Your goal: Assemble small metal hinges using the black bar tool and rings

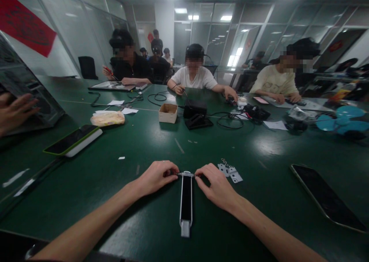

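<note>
A long, narrow black device with silver side edges (186, 202) lies on the green table in front of me, its length pointing toward me. At its near end is a pale silver block (185, 229). A short metal crosspiece (188, 174) sits across its far end. My left hand (160, 175) is closed, thumb and fingertips pinching the left tip of that crosspiece. On the opposite side, my right hand (215, 185) pinches the right tip, also closed. Just beyond the right hand lie small silver metal plates with holes (230, 172) and little chain-like pieces.
A dark phone (327, 196) lies at right. Left are a green-edged phone (73, 139) and a wrapped packet (108, 118). Further off stand a small cardboard box (168, 113), a black device (195, 110), cables and a blue fan (341, 120). Several people sit across; another person's hand (17, 110) shows at left.
</note>
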### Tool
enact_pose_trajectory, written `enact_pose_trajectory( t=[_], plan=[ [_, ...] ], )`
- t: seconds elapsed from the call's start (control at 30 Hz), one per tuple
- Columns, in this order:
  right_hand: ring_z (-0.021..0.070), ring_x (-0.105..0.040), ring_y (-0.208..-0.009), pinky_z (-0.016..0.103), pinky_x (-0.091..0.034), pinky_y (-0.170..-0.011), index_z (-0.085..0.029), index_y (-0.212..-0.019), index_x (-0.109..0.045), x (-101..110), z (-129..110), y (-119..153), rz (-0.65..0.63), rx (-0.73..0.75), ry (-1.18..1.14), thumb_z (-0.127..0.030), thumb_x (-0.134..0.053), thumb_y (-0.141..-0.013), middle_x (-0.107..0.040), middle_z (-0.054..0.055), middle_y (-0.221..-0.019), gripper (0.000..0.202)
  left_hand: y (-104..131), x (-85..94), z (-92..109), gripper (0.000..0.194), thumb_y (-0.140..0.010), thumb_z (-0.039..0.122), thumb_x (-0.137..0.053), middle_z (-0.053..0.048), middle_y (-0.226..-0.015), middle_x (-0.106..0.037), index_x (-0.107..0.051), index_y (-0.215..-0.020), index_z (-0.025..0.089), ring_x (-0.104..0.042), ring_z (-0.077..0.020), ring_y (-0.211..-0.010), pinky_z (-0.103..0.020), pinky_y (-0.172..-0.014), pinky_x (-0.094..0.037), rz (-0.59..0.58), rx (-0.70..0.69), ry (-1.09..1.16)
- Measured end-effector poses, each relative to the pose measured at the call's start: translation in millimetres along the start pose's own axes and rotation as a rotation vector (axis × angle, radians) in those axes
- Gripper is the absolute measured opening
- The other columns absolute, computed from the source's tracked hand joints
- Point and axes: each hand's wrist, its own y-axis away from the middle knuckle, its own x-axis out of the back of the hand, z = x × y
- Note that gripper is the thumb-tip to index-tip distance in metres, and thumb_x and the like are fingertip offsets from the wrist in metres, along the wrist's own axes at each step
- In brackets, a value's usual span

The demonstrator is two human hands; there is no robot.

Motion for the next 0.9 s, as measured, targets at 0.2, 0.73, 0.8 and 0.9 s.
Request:
enact_pose_trajectory(
  t=[0.2,0.73,0.8,0.9],
  plan=[
    [0.0184,-0.058,-0.081,0.033,-0.052,-0.069,-0.017,-0.093,-0.063,0.8,-1.0,-0.1,-0.001,0.004,-0.001,-0.016,-0.052,-0.088,-0.064,0.006,-0.089,0.012,0.2,2.7,3.4,0.013,-0.083,0.019,-0.061,-0.001,-0.082,-0.065,-0.067,-0.094,0.017,-0.058,-0.0119,-0.067,-0.022,-0.062,-0.045,0.002,0.017,0.032],
    [0.0181,-0.057,-0.080,0.032,-0.050,-0.068,-0.016,-0.093,-0.063,1.4,-1.3,-1.0,0.005,0.001,-0.009,-0.015,-0.053,-0.088,-0.063,0.006,-0.088,0.012,0.0,-2.2,3.4,0.020,-0.081,0.019,-0.064,-0.001,-0.086,-0.061,-0.066,-0.101,0.017,-0.053,-0.0105,-0.063,-0.021,-0.058,-0.041,0.016,0.010,0.000],
    [0.0183,-0.057,-0.080,0.032,-0.051,-0.068,-0.017,-0.092,-0.063,1.9,-2.0,-1.1,0.008,0.002,0.001,-0.015,-0.053,-0.087,-0.063,0.006,-0.088,0.011,-0.2,-2.8,3.7,0.020,-0.081,0.019,-0.064,-0.001,-0.085,-0.061,-0.066,-0.101,0.017,-0.053,-0.0107,-0.064,-0.021,-0.059,-0.041,0.015,0.011,-0.008],
    [0.0184,-0.057,-0.080,0.032,-0.051,-0.068,-0.017,-0.092,-0.063,2.0,-2.6,-1.1,0.003,-0.002,0.006,-0.014,-0.053,-0.087,-0.064,0.006,-0.088,0.011,-0.7,-3.3,4.6,0.018,-0.082,0.020,-0.064,-0.001,-0.083,-0.061,-0.066,-0.100,0.017,-0.052,-0.0109,-0.064,-0.021,-0.058,-0.040,0.013,0.008,-0.013]
  ],
)
